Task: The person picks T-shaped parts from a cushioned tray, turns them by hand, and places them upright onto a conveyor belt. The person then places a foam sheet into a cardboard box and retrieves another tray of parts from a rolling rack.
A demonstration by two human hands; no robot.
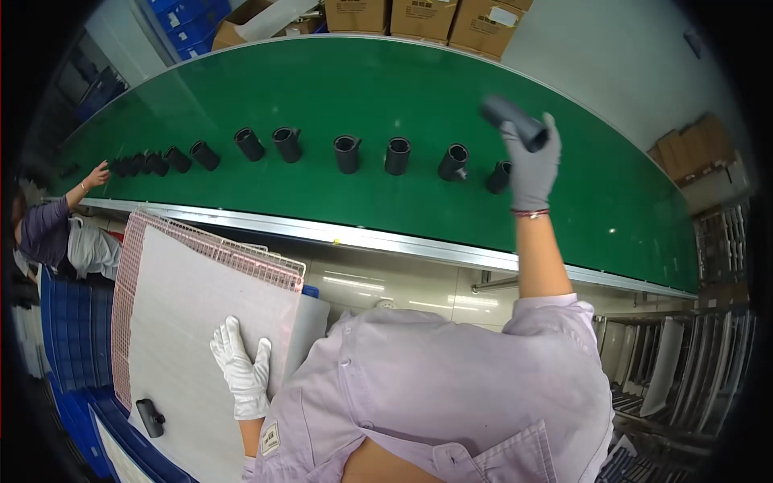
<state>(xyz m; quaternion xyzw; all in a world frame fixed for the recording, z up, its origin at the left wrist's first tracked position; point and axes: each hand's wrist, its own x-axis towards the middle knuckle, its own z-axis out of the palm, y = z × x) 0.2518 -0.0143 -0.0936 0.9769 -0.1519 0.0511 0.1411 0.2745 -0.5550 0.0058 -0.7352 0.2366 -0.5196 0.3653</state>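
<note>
My right hand (535,165), in a grey glove, is closed around a dark cylindrical part (513,121) held tilted above the green conveyor belt (322,84). The part is slightly blurred. Just below that hand, a similar black cylinder (498,176) stands on the belt, partly behind the wrist. My left hand (241,366), in a white glove, lies with fingers spread on a white sheet (189,322) over a pink wire rack (122,322). A single black cylinder with a side stub (150,419) rests on the sheet's lower left.
Several black cylinders (347,154) stand in a row along the belt. At the far left, another person's hand (98,175) reaches over the belt. Cardboard boxes (423,18) sit behind it. Blue crates (80,338) are stacked at left, metal racks (684,362) at right.
</note>
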